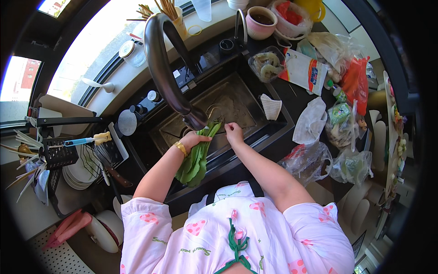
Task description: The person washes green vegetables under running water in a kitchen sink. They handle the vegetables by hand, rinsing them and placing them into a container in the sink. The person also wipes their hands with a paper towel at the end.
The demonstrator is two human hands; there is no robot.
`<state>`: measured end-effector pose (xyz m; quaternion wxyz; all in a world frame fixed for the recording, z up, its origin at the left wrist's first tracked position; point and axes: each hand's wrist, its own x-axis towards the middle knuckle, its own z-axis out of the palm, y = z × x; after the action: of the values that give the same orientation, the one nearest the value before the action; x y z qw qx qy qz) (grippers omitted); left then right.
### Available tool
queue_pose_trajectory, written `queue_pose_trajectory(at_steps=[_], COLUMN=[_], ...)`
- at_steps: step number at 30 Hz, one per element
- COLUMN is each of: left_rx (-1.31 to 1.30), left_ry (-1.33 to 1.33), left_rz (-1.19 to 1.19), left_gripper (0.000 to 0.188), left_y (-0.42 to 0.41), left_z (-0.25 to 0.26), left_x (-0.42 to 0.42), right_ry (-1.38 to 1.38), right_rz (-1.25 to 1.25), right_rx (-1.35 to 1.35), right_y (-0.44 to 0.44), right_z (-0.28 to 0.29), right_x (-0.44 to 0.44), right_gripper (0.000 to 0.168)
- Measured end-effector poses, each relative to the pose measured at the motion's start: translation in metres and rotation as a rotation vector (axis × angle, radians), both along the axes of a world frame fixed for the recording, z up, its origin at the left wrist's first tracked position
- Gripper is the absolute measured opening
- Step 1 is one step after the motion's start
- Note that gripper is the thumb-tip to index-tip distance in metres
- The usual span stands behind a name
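Observation:
My left hand point(194, 141) is closed around a bunch of leafy greens point(195, 163) over the near part of the dark sink point(280, 126). The leaves hang down toward me, and the stems and thin roots point away, under the arched dark faucet point(160, 65). Just right of the stems is my right hand point(234, 133), its fingers curled and pinched together near the roots. Whether something small is between those fingertips cannot be told. A folded pale cloth point(271, 107) lies over the sink's right edge.
Right of the sink lie a tray of shrimp point(267, 64), a white cloth point(310, 120) and several plastic bags point(308, 162). At left stands a dish rack with plates point(80, 167), and a knife with a wooden handle point(118, 176). A glass jar point(133, 53) is on the sill.

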<state>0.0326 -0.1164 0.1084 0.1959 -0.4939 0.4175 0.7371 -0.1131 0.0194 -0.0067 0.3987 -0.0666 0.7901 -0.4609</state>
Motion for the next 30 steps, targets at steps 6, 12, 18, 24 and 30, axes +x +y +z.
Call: queue_pose_trajectory(at_steps=[6, 12, 18, 24, 30], left_rx=[-0.073, -0.086, -0.243, -0.232, -0.211], left_ry=[0.038, -0.018, 0.066, 0.088, 0.090], left_rz=[0.057, 0.080, 0.021, 0.072, 0.047], left_gripper=[0.025, 0.030, 0.044, 0.042, 0.042], left_y=[0.003, 0.002, 0.010, 0.010, 0.011], left_z=[0.013, -0.005, -0.025, -0.023, -0.015], left_x=[0.005, 0.010, 0.013, 0.015, 0.020], right_ry=[0.202, 0.349, 0.636, 0.807, 0.972], right_rz=[0.154, -0.008, 0.645, 0.915, 1.095], right_rx=[0.080, -0.010, -0.099, -0.173, -0.225], right_y=[0.011, -0.001, -0.009, -0.022, -0.028], right_z=[-0.014, 0.008, 0.052, 0.063, 0.058], right_x=[-0.016, -0.015, -0.030, -0.033, -0.030], right_gripper=[0.023, 0.027, 0.033, 0.028, 0.014])
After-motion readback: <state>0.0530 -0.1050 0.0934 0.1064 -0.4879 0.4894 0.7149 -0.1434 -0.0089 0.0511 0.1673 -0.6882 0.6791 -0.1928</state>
